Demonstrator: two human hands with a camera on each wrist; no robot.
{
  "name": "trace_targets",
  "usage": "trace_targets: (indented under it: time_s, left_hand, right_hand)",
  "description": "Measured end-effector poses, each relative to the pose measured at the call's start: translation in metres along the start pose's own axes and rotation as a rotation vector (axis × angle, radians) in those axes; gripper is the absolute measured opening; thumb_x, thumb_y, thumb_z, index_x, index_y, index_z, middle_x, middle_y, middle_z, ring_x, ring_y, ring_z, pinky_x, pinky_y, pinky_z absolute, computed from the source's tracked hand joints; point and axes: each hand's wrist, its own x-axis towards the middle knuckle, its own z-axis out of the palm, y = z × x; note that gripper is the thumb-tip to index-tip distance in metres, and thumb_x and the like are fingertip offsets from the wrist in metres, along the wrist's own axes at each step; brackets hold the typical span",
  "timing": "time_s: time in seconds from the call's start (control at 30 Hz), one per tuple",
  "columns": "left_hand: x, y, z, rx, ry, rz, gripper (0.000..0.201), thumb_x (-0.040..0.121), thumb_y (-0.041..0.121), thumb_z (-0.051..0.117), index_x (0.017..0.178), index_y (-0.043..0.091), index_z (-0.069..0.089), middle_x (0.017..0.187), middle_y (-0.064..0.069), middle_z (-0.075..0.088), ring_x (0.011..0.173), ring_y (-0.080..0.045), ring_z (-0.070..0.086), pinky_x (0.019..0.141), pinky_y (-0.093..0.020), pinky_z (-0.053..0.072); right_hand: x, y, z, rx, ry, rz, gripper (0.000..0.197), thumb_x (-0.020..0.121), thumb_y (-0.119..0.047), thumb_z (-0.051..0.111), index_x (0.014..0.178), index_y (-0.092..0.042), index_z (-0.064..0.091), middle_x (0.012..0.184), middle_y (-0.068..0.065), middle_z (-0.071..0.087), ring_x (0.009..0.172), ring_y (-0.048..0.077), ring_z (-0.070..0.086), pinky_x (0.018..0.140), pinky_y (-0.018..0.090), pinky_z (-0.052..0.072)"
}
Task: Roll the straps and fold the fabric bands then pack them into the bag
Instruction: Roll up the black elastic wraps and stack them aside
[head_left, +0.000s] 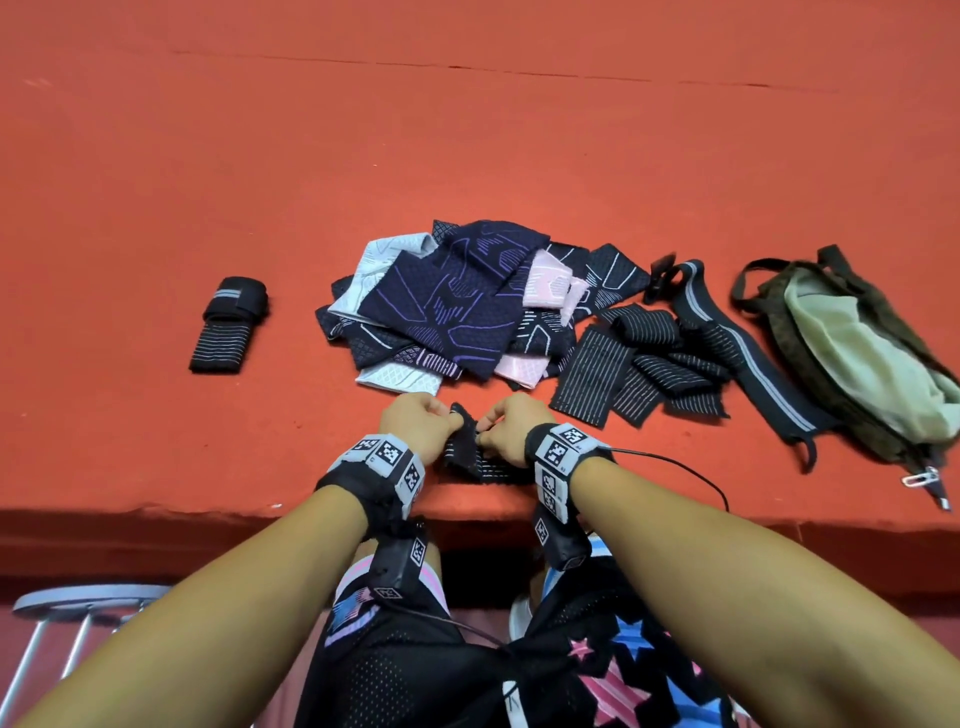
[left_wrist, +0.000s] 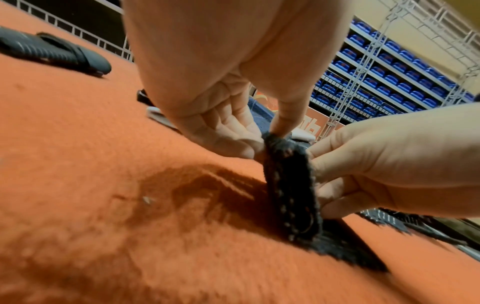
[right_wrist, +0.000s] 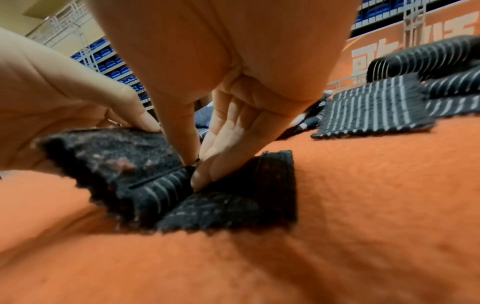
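A black strap with thin grey stripes lies near the front edge of the orange-red surface, one end raised and folded over. My left hand pinches that raised end between thumb and fingers. My right hand pinches the strap from the other side. The left wrist view shows the strap standing on edge between my left hand and the right one. In the right wrist view my right hand presses into the fold of the strap. An olive bag lies open at the far right.
A pile of patterned fabric bands lies behind my hands. Several black striped straps and a long grey-edged strap lie between the pile and the bag. One rolled strap sits alone at the left. The surface's front edge is close.
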Motion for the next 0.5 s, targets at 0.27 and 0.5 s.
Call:
trace_targets:
  time_s: [0.27, 0.5]
  left_hand:
    - [0.001, 0.000, 0.005, -0.084, -0.062, 0.035, 0.021, 0.074, 0.033, 0.084, 0.073, 0.020, 0.068, 0.064, 0.004, 0.067, 0.065, -0.022, 0.064, 0.074, -0.040, 0.059]
    - [-0.015, 0.014, 0.038, -0.064, -0.144, 0.069, 0.012, 0.085, 0.014, 0.073, 0.075, 0.019, 0.067, 0.067, -0.002, 0.071, 0.064, -0.018, 0.072, 0.062, -0.031, 0.058]
  right_hand:
    - [0.005, 0.000, -0.004, 0.133, -0.027, 0.072, 0.015, 0.085, -0.023, 0.067, 0.072, -0.019, 0.072, 0.070, 0.003, 0.075, 0.070, 0.019, 0.075, 0.079, 0.038, 0.062]
    - [-0.001, 0.022, -0.035, 0.024, 0.053, 0.153, 0.019, 0.083, -0.021, 0.063, 0.083, -0.009, 0.076, 0.077, 0.008, 0.076, 0.078, 0.027, 0.074, 0.077, 0.037, 0.061]
